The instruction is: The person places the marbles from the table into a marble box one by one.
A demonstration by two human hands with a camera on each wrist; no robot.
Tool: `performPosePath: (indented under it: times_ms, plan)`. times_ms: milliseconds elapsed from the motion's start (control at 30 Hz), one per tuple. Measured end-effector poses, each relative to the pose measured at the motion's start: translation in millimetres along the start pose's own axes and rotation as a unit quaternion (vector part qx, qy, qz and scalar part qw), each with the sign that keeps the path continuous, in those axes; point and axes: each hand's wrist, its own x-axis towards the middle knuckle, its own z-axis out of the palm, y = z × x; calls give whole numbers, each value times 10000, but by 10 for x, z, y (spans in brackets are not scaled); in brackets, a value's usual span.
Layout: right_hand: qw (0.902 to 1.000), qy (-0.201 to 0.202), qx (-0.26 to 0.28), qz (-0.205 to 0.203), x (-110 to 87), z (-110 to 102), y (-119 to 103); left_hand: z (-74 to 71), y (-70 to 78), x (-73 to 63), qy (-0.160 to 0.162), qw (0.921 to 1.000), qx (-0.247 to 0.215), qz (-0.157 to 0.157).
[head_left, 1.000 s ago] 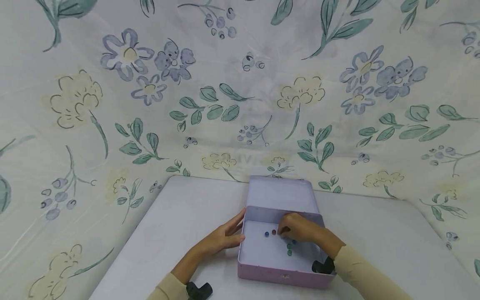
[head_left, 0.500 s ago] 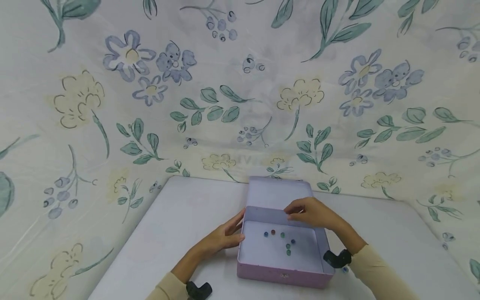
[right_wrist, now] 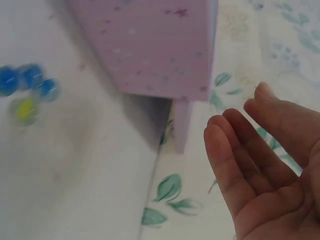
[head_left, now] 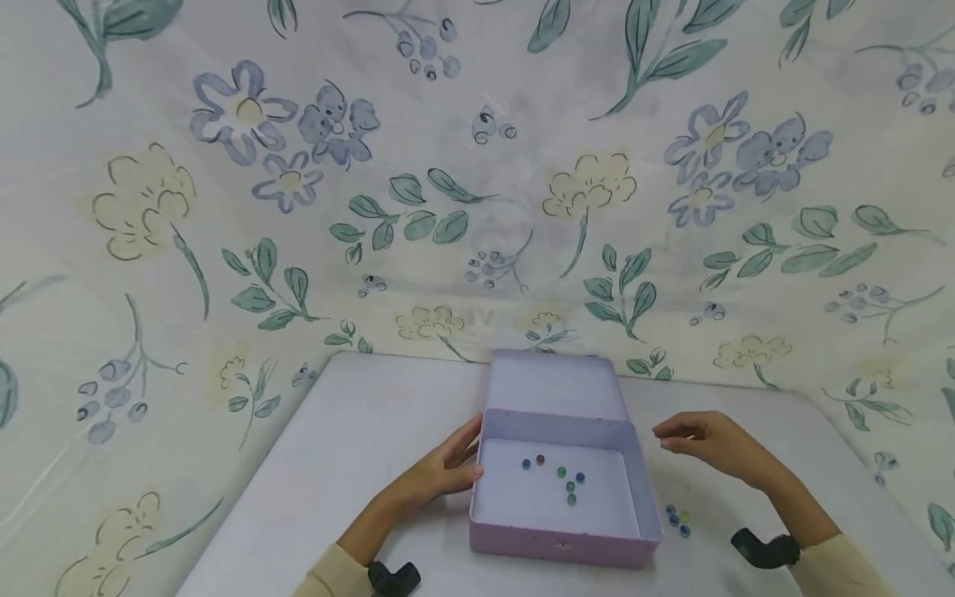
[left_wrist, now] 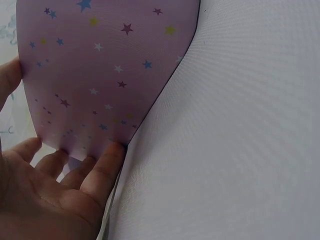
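My left hand (head_left: pixel 440 473) rests against the left wall of an open pink-purple box (head_left: pixel 563 541), its thumb and fingertips touching the outside. The left wrist view shows these fingers (left_wrist: pixel 102 172) fairly straight against the star-printed side (left_wrist: pixel 107 65). Inside the box lie several marbles: a blue one (head_left: pixel 526 464) beside a red-brown one (head_left: pixel 540 458), a green one (head_left: pixel 562 472), another blue (head_left: pixel 580 478) and two more green. Right of the box my right hand (head_left: pixel 719 448) hovers, fingers loosely bent with nothing between them. Below it, several blue marbles (head_left: pixel 674 520) and a yellow-green marble (head_left: pixel 685 517) sit on the table.
The box lid (head_left: pixel 555 385) is tipped back behind it. A white table (head_left: pixel 395 390) carries everything, and a floral-patterned sheet (head_left: pixel 448 207) hangs beyond its far edge. A dark strap piece (head_left: pixel 764 549) is on the right wrist, and a similar one on the left.
My right hand has lifted out of the box and moved right, beyond its right wall, uncovering a green marble inside and the loose marbles outside. The left hand stays in place on the box.
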Motion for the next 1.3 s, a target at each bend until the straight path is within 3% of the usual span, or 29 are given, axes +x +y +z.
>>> performPosePath:
  times_ms: [233, 500, 933, 1300]
  plan:
    - [9990, -161, 243, 341, -246, 35, 311, 5, 2, 7, -19, 10000, 13, -49]
    - [9953, -451, 670, 532, -437, 217, 554, 8, 8, 1, -69, 9999, -105, -40]
    - [9979, -411, 450, 237, -565, 429, 720, -7, -24, 10, -45, 9999, -88, -31]
    - [9990, -295, 344, -6, -584, 529, 720, -10, -30, 2, -43, 9999, -98, 19]
